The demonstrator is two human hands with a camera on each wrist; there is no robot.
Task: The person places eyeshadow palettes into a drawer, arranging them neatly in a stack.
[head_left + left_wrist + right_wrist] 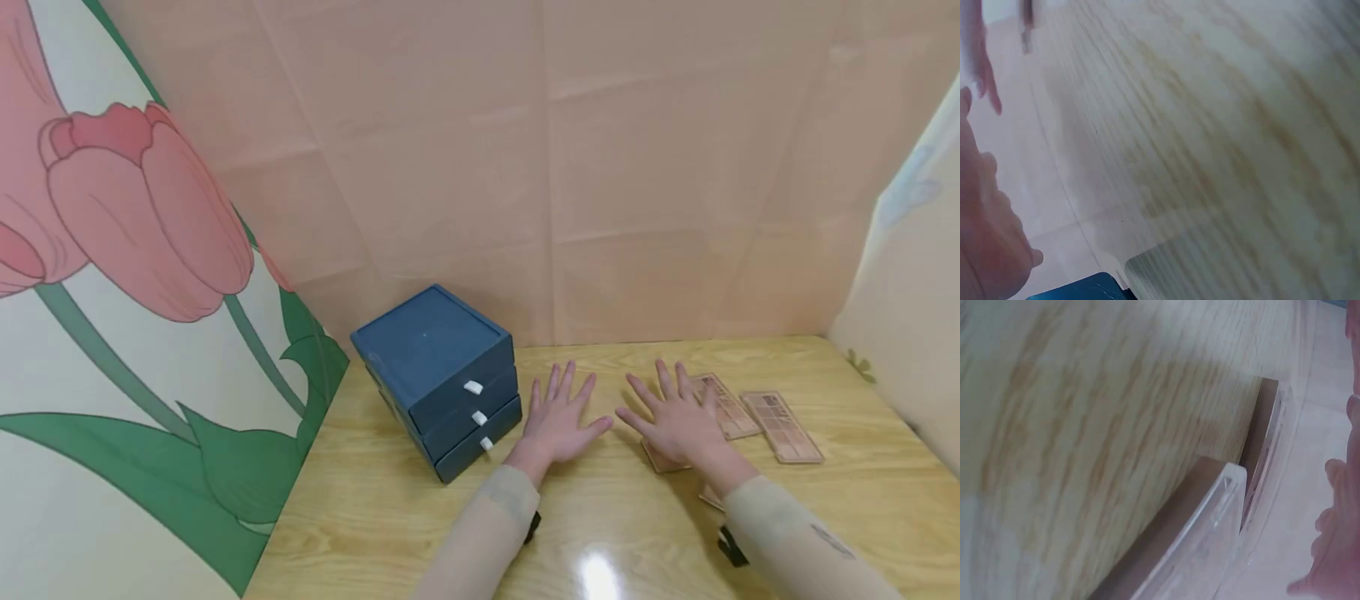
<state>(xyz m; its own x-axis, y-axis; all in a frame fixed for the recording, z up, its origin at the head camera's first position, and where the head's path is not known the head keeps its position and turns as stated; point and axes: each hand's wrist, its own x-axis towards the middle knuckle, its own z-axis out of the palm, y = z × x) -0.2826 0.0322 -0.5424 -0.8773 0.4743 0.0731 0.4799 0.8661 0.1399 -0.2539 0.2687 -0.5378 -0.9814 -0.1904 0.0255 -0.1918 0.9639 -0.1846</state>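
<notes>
My left hand (558,423) is held over the table just right of a dark blue drawer unit (431,342), fingers straight and spread, gripping nothing. My right hand (681,427), also spread flat, hovers over several thin pink rectangular cases. One pink case (663,461) is partly hidden beneath the palm, and another (711,497) pokes out from under the wrist. Beyond its fingers lies a third case (727,408). In the right wrist view a near case (1197,544) shows a clear, glossy top, and the hand (1341,519) stays above it.
The drawer unit has three stacked drawers with small white pulls (480,417). Farther right lies one more pink case (782,427). A pink cloth backdrop (600,167) hangs behind the wooden table (360,533), and a tulip-printed panel (150,217) stands at left.
</notes>
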